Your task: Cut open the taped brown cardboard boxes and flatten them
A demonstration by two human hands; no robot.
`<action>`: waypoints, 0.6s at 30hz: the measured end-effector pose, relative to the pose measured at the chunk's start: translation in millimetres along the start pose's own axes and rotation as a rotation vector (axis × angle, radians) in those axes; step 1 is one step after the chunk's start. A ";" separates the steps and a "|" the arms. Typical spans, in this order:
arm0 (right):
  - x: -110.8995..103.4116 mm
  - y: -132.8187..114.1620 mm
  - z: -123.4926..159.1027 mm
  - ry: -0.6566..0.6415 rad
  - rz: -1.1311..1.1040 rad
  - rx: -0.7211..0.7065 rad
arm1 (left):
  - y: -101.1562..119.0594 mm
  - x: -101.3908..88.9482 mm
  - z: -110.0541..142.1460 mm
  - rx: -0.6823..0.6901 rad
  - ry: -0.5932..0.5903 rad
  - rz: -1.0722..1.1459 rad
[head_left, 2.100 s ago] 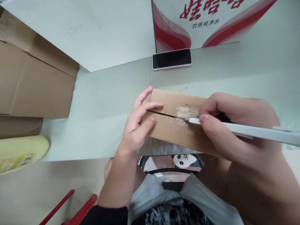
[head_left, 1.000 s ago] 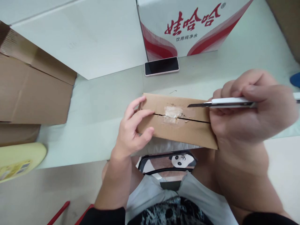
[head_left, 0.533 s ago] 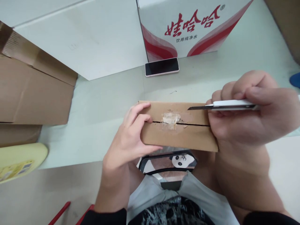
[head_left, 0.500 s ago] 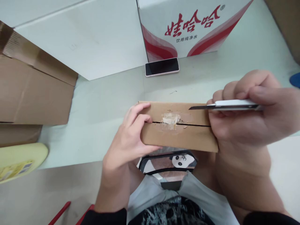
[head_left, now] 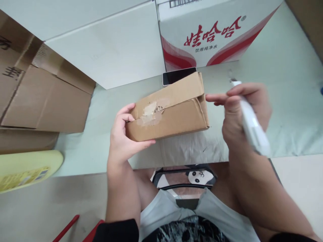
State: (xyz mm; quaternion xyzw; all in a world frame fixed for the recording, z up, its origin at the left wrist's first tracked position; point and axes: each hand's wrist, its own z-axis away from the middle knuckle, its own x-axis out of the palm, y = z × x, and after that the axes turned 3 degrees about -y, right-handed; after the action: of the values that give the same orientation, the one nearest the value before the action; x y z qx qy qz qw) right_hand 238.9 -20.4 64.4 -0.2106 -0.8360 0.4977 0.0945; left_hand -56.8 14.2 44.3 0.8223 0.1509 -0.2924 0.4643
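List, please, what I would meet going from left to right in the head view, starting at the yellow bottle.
Yellow bottle → left hand → small cardboard box → right hand holding the white cutter.

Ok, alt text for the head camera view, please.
A left hand grips a taped brown cardboard box over a pale green table, while the right hand holds a white utility knife beside it; a smartphone lies behind.

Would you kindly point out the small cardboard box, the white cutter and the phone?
Small cardboard box (head_left: 174,115), head view: lower flap, below the seam.
White cutter (head_left: 253,127), head view: handle.
Phone (head_left: 174,77), head view: visible dark screen.
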 end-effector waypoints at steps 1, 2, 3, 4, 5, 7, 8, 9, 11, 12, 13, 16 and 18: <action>1.2 5.8 2.5 -0.056 0.000 -0.051 | 0.0 0.0 0.2 -0.003 0.002 -0.010; 1.6 10.9 4.4 -0.092 0.000 -0.110 | 0.5 -0.2 0.4 -0.008 0.002 -0.021; 1.6 15.0 5.6 -0.112 0.000 -0.162 | 1.1 -0.7 0.4 -0.011 -0.003 -0.031; 1.7 17.9 6.2 -0.120 -0.002 -0.202 | 1.8 -1.3 0.4 -0.013 -0.013 -0.039; 2.0 19.4 6.3 -0.123 -0.005 -0.232 | 2.5 -1.9 0.4 -0.014 -0.026 -0.044; 3.4 19.2 5.8 -0.128 -0.017 -0.273 | 3.9 -2.9 0.3 -0.013 -0.050 -0.049; 4.2 18.1 5.6 -0.130 -0.028 -0.285 | 4.7 -3.1 0.2 -0.010 -0.057 -0.050; 4.9 16.7 5.6 -0.130 -0.042 -0.291 | 5.6 -3.2 0.2 -0.007 -0.060 -0.051; 5.0 14.3 6.4 -0.144 -0.077 -0.281 | 7.8 -2.8 0.2 -0.002 -0.060 -0.057; 4.3 13.7 7.0 -0.155 -0.092 -0.257 | 8.9 -2.4 0.3 0.000 -0.061 -0.061; 3.3 13.6 7.7 -0.162 -0.102 -0.229 | 9.9 -1.8 0.3 0.003 -0.063 -0.066; -0.1 14.7 9.6 -0.152 -0.083 -0.139 | 11.9 0.8 -0.4 0.038 -0.053 -0.082; -1.6 14.9 10.2 -0.135 -0.050 -0.082 | 12.7 3.2 -1.7 0.071 -0.023 -0.094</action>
State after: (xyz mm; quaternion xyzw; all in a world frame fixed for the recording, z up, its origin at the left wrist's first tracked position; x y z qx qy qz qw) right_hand 240.4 -23.0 46.6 -0.1592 -0.8651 0.4737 0.0418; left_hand -47.1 8.9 51.5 0.8269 0.1733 -0.3286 0.4222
